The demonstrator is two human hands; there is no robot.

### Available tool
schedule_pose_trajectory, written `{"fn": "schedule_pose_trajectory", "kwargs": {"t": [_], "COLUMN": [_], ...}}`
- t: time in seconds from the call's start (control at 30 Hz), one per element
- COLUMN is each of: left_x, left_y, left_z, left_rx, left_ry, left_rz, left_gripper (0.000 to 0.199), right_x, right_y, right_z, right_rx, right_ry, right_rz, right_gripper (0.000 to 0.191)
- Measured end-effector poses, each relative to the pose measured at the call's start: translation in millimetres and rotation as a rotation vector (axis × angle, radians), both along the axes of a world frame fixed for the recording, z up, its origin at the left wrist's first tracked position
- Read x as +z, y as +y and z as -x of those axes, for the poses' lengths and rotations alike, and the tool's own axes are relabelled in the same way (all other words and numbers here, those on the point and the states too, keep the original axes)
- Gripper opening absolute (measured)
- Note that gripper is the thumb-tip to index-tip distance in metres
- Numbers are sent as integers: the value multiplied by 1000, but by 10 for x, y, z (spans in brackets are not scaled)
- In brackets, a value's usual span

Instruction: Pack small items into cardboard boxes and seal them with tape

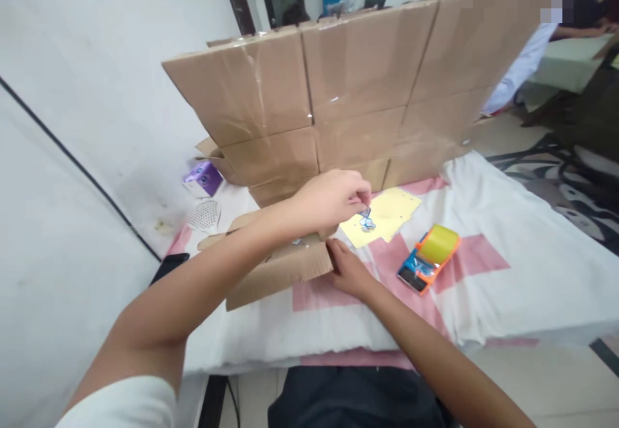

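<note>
My left hand reaches over an open cardboard box and pinches a small blue-edged piece above a yellow sheet. More small blue-and-white pieces lie on the sheet just below it. At the box's right end, my right hand has its fingers closed on the cardboard edge. Part of the box's inside, with some pale scraps, shows beyond my left forearm; the rest is hidden.
A tall taped cardboard panel stands behind. An orange tape dispenser lies at right on the cloth. A purple box and a perforated piece sit at left. A person's sleeve shows behind the panel.
</note>
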State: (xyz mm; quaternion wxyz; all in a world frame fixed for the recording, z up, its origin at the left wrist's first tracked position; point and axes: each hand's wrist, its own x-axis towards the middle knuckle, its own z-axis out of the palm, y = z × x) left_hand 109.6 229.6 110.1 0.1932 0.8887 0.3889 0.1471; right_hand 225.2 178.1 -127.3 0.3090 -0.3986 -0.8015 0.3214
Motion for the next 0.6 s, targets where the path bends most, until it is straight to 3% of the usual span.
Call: {"fn": "schedule_pose_trajectory", "kwargs": {"t": [0.07,0.17,0.27,0.33,0.47,0.6], "left_x": [-204,-652,-1091,-1300,-1486,-1441], "left_y": [223,542,728,791,877,892], "left_z": [-463,-973,-1222,-1278,-1290,-1303], "left_rx": [-22,-40,-29,-14,65,136], "left_ry": [283,574,667,696,720,729], "left_rz": [-54,-6,52,66,34,-14], "left_gripper": [18,28,34,36,46,45], "right_x": [-17,-17,-5,-6,-33,-23], "right_y": [-8,-23,-25,-18,-3,-8], "right_z": [-5,-14,-33,-43,-26,1], "right_rx": [0,6,8,11,15,21], "right_ry": [-29,-34,-27,-37,-51,-56], "right_rz": [-24,-41,-32,-20,-31,-50], "right_gripper": [80,77,69,66,64,65]}}
